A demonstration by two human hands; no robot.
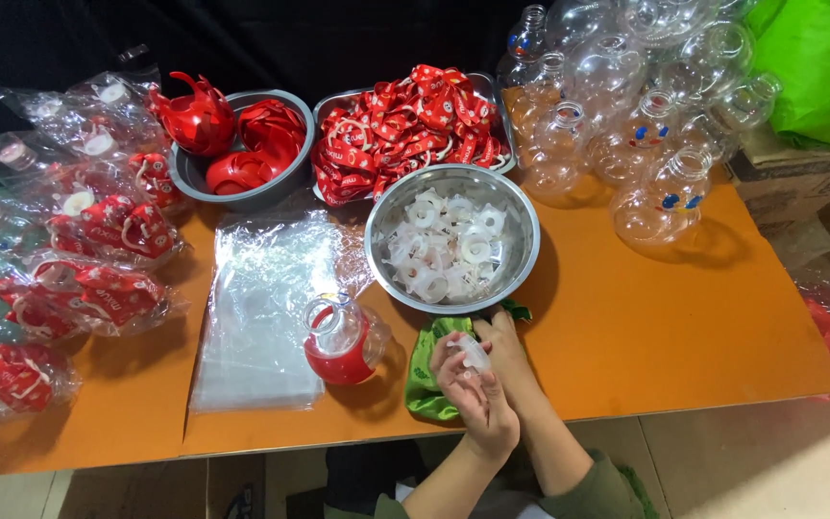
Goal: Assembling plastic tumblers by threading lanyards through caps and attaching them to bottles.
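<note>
My left hand (480, 402) and my right hand (507, 348) meet at the near edge of the orange table (684, 317). Together they hold a small clear plastic cap piece (474, 353) between the fingers. Under them lies a green cloth (424, 383). Just beyond the hands stands a steel bowl (531, 240) full of white plastic rings (451, 245). To the left of the hands, a clear round bottle with a red base (340, 342) lies on its side.
A stack of clear plastic bags (259, 308) lies left of centre. A grey bowl of red bases (242, 149) and a tray of red straps (405, 125) sit at the back. Several empty clear bottles (626, 106) crowd the back right. Bagged bottles (79, 279) line the left edge.
</note>
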